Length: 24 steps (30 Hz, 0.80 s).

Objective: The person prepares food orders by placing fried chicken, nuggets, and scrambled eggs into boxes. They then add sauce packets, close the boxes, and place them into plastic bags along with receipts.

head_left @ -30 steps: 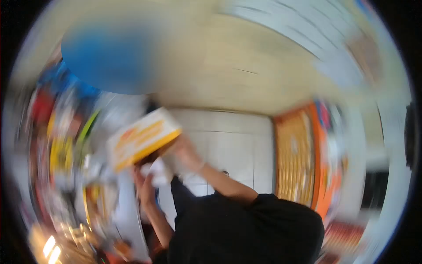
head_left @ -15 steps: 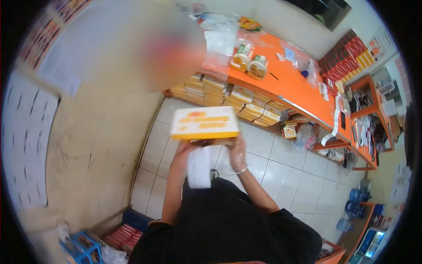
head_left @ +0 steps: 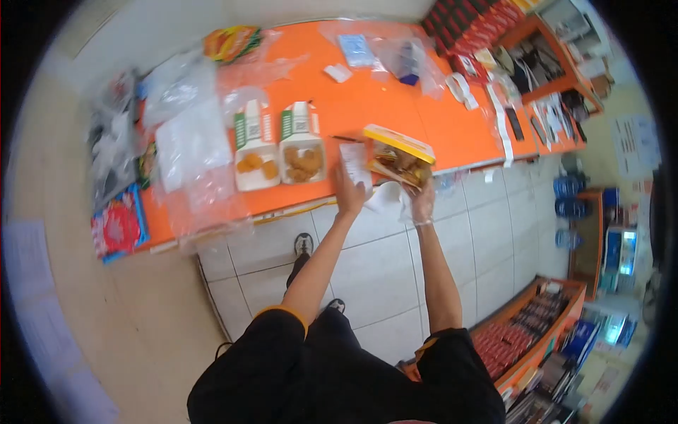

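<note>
The yellow-and-white box (head_left: 400,145) has come over to the near edge of the orange surface (head_left: 381,106), its mouth turned towards my view, so I can see the brown, lumpy, crisp-looking pieces inside. I have it tilted, and can't tell whether it touches the surface. My right hand (head_left: 424,203), in what looks like clear, crinkled plastic, grips its lower corner, some fingers hidden. My left hand (head_left: 348,194) pinches a thin printed paper slip (head_left: 355,166) beside it; whether that hand also touches the box, I can't make out. A curled white paper (head_left: 385,198) hangs between them.

To the left, two open cartons, the left carton (head_left: 252,124) and the right carton (head_left: 301,121), stand side by side, their card flaps raised, holding rounded golden pieces. Beyond them lies glossy, rumpled plastic (head_left: 194,145).
</note>
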{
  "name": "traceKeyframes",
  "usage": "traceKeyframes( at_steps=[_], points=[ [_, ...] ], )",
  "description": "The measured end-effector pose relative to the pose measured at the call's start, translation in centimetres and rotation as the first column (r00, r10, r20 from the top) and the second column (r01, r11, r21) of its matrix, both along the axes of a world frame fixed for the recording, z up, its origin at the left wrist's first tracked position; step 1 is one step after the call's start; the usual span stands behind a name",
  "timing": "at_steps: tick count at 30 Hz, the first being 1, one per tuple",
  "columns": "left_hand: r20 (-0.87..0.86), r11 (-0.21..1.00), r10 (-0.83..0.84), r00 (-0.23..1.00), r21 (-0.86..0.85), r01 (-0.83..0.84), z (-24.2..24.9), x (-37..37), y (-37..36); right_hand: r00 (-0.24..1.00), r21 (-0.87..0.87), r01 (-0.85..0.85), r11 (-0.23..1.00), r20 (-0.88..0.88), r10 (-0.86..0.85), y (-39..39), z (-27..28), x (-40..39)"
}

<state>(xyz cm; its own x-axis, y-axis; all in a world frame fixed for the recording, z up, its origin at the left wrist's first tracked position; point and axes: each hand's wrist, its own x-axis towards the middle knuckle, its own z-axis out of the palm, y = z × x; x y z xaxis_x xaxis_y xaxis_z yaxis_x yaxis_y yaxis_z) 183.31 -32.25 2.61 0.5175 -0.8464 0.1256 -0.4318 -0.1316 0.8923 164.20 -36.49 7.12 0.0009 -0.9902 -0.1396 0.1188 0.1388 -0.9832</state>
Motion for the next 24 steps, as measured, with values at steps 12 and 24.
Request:
traceKeyframes(
  at_steps=[12, 24],
  points=[
    [0.012, 0.998, -0.028, 1.000, -0.058, 0.029, 0.6, 0.5, -0.2, 0.596, -0.206, -0.042, 0.978, -0.790, -0.141, -6.8, -5.5, 4.7],
    [-0.251, 0.459, -0.886, 0.389, -0.364, 0.811, 14.2, -18.5, 12.5, 0.758, 0.069, 0.645, 0.761, 0.067, -0.649, 19.9, 9.2, -12.8]
  ],
)
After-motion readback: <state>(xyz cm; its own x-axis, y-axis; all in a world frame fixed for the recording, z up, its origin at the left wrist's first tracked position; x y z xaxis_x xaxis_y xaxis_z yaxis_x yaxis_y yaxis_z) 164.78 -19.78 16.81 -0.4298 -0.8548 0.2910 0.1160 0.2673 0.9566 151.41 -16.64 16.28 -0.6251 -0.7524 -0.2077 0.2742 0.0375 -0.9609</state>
